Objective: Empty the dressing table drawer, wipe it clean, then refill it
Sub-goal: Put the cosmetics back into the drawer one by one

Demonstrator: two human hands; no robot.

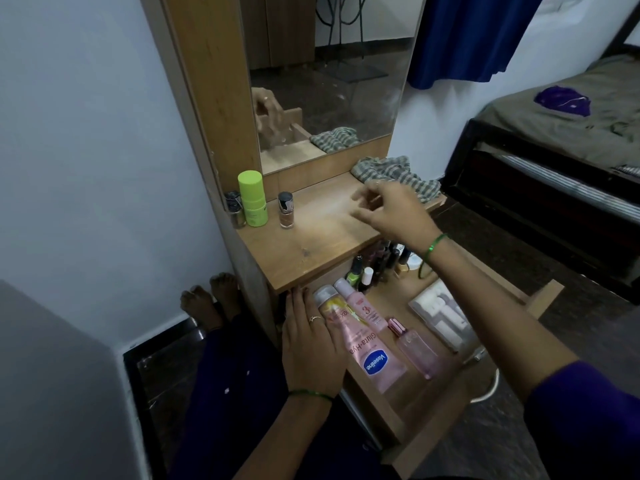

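We note the drawer (429, 441) pulled out at near centre-right, still stocked. The left hand (311, 344) lies flat, palm down, on the drawer's left edge, fingers straight and together, tips up against the front edge of the tabletop (311, 244); it grips nothing. Ring on one finger, green bangle at the wrist.

Inside the drawer, near to far: Vaseline tube (372, 358) lying flat just right of the left hand, a silver-capped bottle (329, 303) touching it on the left, a pink bottle w/ white cap (363, 304), a clear pink perfume bottle (415, 348), a white box (440, 313) at right. Approx. a dozen nail polish bottles (372, 265) stand at the far end, partly under the tabletop.

The right arm reaches across the drawer, forearm raised, green bangle at the wrist. The right hand (391, 213) hovers above the tabletop, fingers loosely spread and slightly curled, holding nothing; blurred.

On the tabletop, far left: green container (252, 199), small dark-capped jar (233, 209), brown nail polish (286, 211). Far right: checked cloth (394, 176), bunched. Behind stands the mirror (329, 81).
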